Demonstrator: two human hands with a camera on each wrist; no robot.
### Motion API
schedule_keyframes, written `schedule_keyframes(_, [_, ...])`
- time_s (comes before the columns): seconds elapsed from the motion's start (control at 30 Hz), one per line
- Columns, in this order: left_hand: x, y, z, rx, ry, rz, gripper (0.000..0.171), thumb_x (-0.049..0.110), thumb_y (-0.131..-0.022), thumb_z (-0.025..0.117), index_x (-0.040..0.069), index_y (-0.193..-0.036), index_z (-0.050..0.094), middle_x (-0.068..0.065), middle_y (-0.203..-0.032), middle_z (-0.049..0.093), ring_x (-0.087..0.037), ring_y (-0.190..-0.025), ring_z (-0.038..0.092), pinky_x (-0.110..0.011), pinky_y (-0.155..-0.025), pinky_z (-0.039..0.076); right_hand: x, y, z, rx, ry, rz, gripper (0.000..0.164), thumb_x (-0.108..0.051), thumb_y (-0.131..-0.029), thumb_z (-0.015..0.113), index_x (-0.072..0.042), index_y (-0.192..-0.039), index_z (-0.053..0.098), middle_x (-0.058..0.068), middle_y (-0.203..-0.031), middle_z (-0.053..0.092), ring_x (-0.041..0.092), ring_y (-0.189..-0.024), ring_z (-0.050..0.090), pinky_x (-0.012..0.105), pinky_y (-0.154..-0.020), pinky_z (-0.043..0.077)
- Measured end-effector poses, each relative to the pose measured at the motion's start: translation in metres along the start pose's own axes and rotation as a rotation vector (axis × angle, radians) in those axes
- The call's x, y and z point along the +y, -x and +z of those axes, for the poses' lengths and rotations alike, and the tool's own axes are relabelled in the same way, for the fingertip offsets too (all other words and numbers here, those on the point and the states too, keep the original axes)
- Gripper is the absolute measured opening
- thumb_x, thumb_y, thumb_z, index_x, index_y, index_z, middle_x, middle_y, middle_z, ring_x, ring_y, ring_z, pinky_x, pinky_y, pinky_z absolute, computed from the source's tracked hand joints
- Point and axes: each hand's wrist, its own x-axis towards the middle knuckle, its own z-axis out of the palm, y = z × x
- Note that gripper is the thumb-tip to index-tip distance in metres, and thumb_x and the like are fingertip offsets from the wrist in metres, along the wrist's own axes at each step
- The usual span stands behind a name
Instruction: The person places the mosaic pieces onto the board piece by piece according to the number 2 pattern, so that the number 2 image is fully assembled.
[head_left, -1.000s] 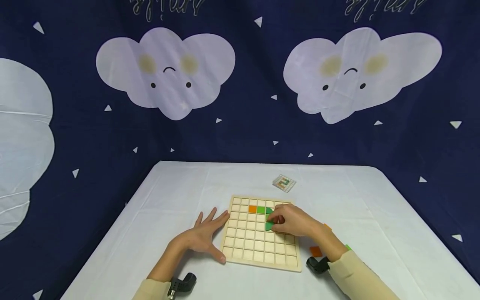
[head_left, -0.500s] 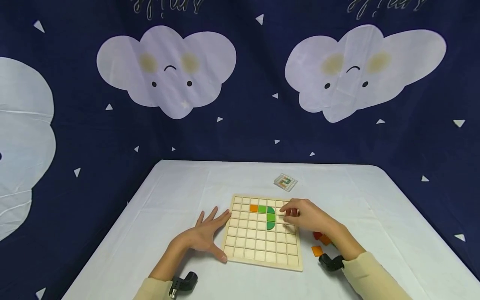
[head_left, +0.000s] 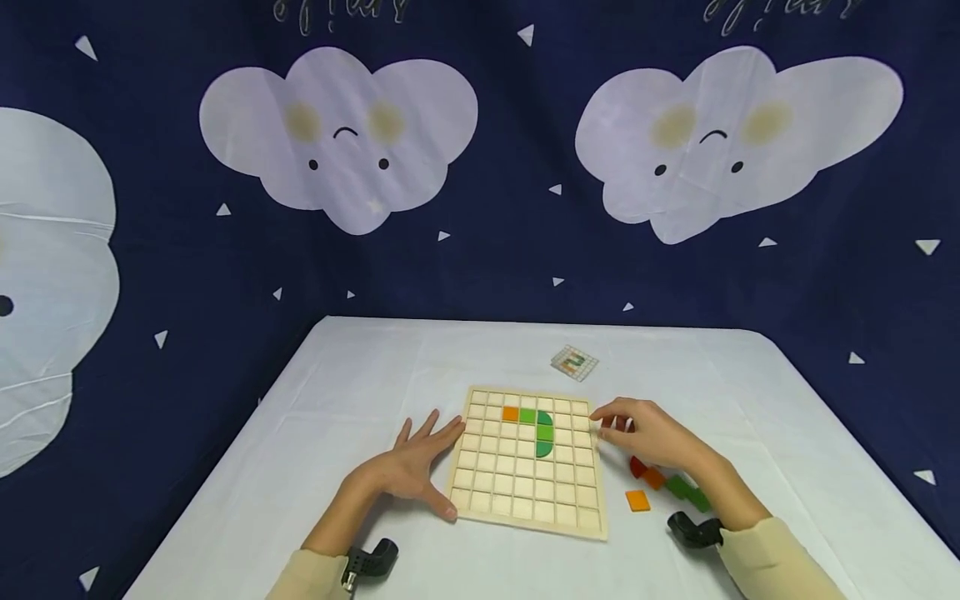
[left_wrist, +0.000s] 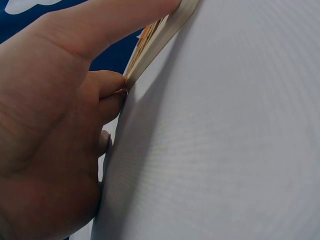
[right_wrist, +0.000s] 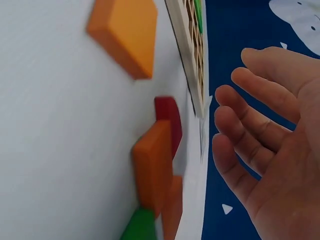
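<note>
A wooden grid board lies on the white table. Set in its upper cells are an orange square tile, a green square tile, a dark green rounded tile, another green square tile and a second rounded one. My left hand is spread flat at the board's left edge, thumb and fingertips touching it. Past the right edge hovers my right hand, with relaxed, slightly bent fingers and nothing in them.
Loose tiles lie right of the board: an orange square, a red piece, another orange one and green ones. A small pattern card lies behind the board. A dark blue cloth with clouds hangs beyond the table.
My right hand has let go of the green tile in the board and moved right, off the board, uncovering the loose tiles. The left hand has stayed at the board's edge.
</note>
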Motion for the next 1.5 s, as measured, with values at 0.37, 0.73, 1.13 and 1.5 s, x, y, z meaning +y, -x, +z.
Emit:
schedule_keyframes(0.37, [0.001,-0.001,0.002,-0.007,0.026,-0.001,0.136,0.071,-0.047,0.081,0.018,-0.155,0.018,0.003,-0.160,0.012,-0.029,-0.145,-0.007,-0.055,-0.110,-0.014,0.011,0.018,-0.002,-0.001,-0.020,0.092,0.031,-0.035,-0.087,0.072,-0.018,-0.113,0.069,-0.010,-0.087,0.060,0.015,-0.075,0.055,0.027,-0.061,0.050])
schedule_keyframes(0.73, [0.003,0.000,0.000,0.004,0.022,-0.008,0.136,0.071,-0.046,0.081,0.017,-0.155,0.019,0.003,-0.160,0.012,-0.029,-0.145,-0.006,-0.055,-0.110,-0.014,0.026,0.044,-0.013,0.004,-0.017,0.073,0.038,-0.041,-0.083,0.074,-0.017,-0.112,0.069,-0.008,-0.085,0.059,0.014,-0.073,0.053,0.025,-0.060,0.048])
schedule_keyframes(1.13, [0.004,-0.003,0.002,0.008,0.024,-0.005,0.137,0.073,-0.046,0.080,0.019,-0.155,0.018,0.005,-0.160,0.012,-0.027,-0.145,-0.007,-0.054,-0.110,-0.014,0.037,0.063,-0.024,0.013,-0.002,0.093,0.045,-0.044,-0.080,0.076,-0.014,-0.112,0.066,-0.005,-0.087,0.059,0.011,-0.075,0.053,0.024,-0.062,0.048])
schedule_keyframes(1.5, [0.003,0.000,0.001,0.000,0.016,-0.005,0.136,0.072,-0.047,0.080,0.019,-0.155,0.017,0.004,-0.160,0.011,-0.027,-0.145,-0.008,-0.054,-0.110,-0.014,0.041,0.072,-0.024,-0.006,0.026,0.175,0.044,-0.046,-0.074,0.080,-0.014,-0.097,0.062,-0.006,-0.083,0.057,0.011,-0.074,0.051,0.023,-0.061,0.045])
